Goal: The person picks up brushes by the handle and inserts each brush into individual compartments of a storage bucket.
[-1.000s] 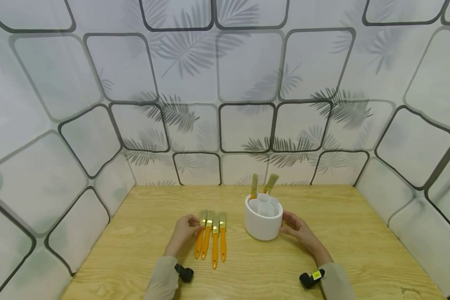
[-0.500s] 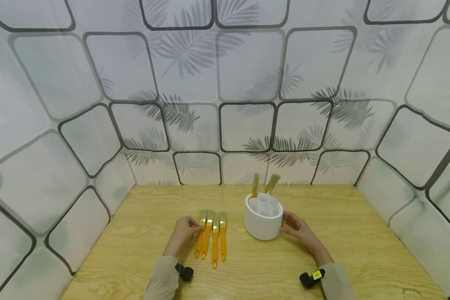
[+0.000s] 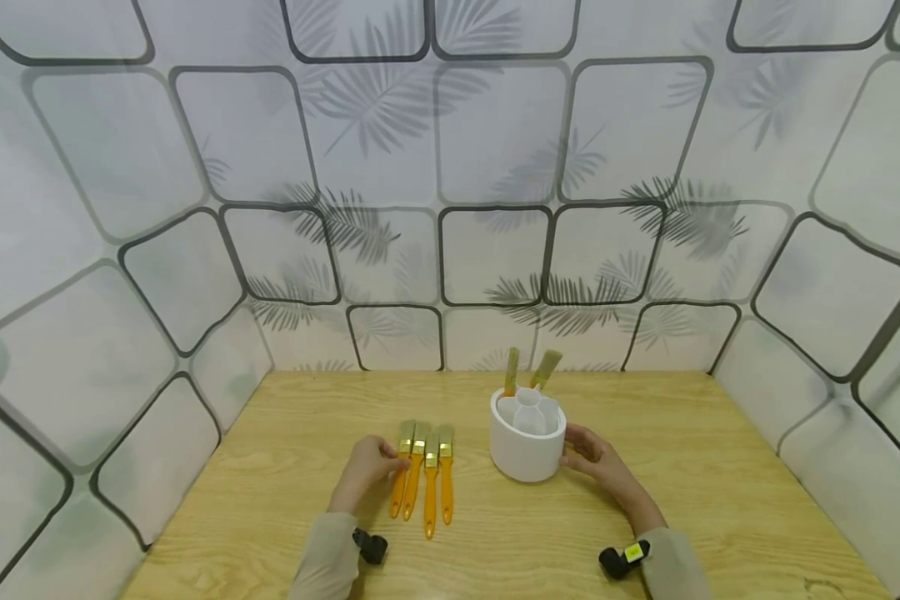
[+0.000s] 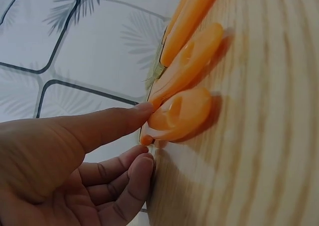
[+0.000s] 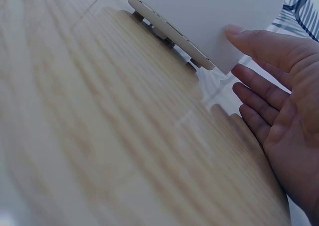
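Several paintbrushes with orange handles, gold ferrules and pale bristles lie side by side on the table, bristles away from me. At the leftmost paintbrush, my left hand pinches the handle's upper part; in the left wrist view the thumb lies over it, with curled fingertips at its lower edge. To the right stands a round white divided holder, two more paintbrushes upright in its back compartments. My right hand rests against the holder's right side, thumb touching the wall and fingers fairly straight.
A wood-grain table carries everything. Patterned wall panels enclose its back and sides. The remaining brushes, such as the rightmost paintbrush, lie between my left hand and the holder.
My left thumb and fingers have shifted slightly right onto the leftmost paintbrush. The right hand and the holder have stayed in place.
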Tool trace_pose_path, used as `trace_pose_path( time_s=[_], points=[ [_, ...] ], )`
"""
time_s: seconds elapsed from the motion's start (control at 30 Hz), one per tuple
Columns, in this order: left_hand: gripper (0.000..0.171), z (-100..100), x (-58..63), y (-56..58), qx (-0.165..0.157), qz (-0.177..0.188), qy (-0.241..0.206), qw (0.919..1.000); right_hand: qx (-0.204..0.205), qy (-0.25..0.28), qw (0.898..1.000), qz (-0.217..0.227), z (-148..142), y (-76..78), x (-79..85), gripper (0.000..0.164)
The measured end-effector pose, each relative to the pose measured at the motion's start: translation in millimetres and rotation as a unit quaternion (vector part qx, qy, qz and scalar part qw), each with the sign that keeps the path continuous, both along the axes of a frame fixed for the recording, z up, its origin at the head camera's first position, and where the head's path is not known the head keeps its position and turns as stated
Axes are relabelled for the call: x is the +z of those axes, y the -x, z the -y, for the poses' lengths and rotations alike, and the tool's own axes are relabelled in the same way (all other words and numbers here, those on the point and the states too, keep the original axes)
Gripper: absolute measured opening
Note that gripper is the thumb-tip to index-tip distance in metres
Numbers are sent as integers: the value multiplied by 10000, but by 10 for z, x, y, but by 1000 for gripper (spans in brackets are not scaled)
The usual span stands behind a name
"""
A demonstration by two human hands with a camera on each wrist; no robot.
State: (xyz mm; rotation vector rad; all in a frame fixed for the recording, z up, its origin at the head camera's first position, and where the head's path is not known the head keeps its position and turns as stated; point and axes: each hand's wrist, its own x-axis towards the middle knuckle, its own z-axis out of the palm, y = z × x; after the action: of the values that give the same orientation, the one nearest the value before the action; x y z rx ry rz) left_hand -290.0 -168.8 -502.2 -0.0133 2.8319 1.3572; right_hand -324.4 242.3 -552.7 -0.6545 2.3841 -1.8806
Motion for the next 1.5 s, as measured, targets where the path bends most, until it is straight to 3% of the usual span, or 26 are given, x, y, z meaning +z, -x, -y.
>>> trace_pose_path(
  time_s=[0.93,1.5],
  points=[
    [25,-27,-30,-3,41,-142,235,9996,62,43,9999,-123,-2,-18,18,53],
    [33,-57,-34,26,346,-15,254,9991,-34,35,9999,-154,9,9,-2,54]
  ],
)
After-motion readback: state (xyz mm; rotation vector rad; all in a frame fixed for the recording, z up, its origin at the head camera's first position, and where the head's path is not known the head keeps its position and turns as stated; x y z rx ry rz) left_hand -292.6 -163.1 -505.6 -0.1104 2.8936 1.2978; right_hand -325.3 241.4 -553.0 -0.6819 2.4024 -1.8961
